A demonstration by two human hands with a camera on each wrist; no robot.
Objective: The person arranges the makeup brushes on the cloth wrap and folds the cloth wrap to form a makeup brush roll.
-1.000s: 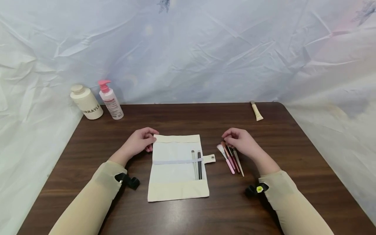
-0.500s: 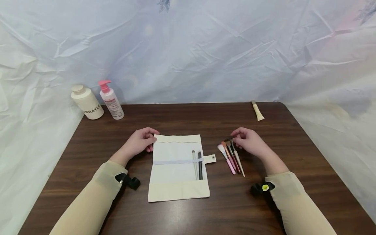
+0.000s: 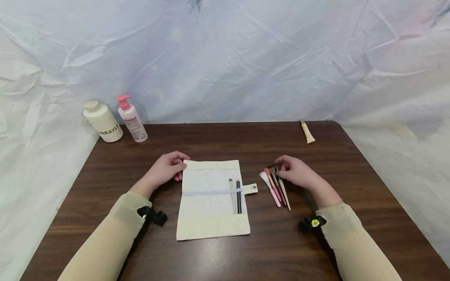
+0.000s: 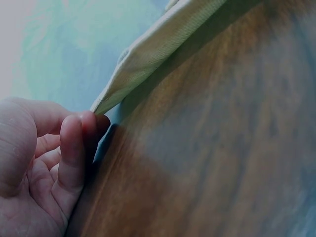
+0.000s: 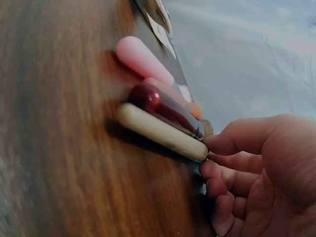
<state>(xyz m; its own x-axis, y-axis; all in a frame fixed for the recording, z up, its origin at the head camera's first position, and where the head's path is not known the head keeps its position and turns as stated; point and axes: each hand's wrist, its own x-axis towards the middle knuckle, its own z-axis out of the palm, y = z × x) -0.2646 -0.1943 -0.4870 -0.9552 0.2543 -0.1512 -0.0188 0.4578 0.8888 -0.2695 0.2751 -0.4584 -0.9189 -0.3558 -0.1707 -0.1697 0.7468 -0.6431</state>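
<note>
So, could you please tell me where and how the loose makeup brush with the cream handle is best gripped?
Probably mid-handle on the cream-handled brush, pinched from the right: the handle is slim and rounded, pink- and maroon-handled brushes lie close on its left, dark-brown wood-grain tabletop shows on its right, and the right hand is at its bristle end.

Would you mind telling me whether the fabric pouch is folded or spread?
Spread: the fabric pouch lies open, inner band and snap tab exposed.

Dark-brown wood-grain table point(image 3: 211, 259): unfolded cream fabric roll point(image 3: 213, 228), slim coloured-handled brushes point(image 3: 279, 192), small cream tube point(image 3: 308, 134), cream cylindrical bottle point(image 3: 102, 121), pink-topped white pump bottle point(image 3: 133, 123).
</note>
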